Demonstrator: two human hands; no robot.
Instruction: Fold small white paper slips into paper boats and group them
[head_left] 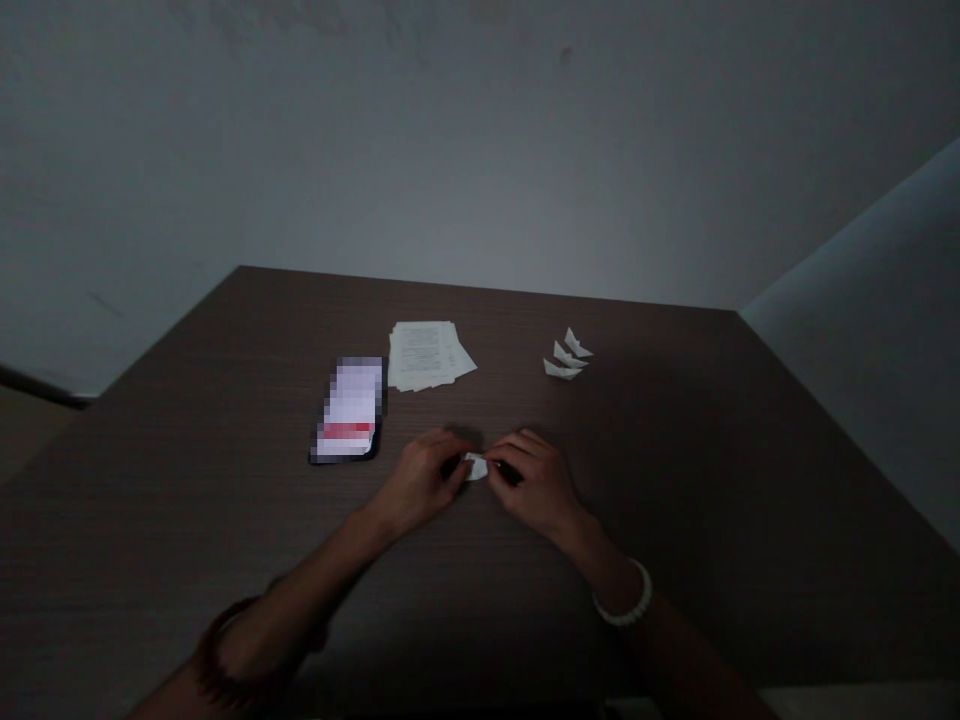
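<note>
A small piece of folded white paper [476, 467] is pinched between my two hands, just above the table's middle. My left hand [427, 478] grips its left side between thumb and fingers. From the other side, my right hand [536, 482] holds the right edge with its fingertips. Parts of the paper are hidden behind the fingers, so its exact shape cannot be made out. Farther back on the right, three small white paper boats [568, 357] stand close together in a row.
A stack of printed paper sheets [424, 355] lies fanned slightly behind my left hand. Left of it rests a phone [350, 410] with a lit, blurred screen. The dark brown wooden table [225, 420] meets a grey wall [480, 150] at the back.
</note>
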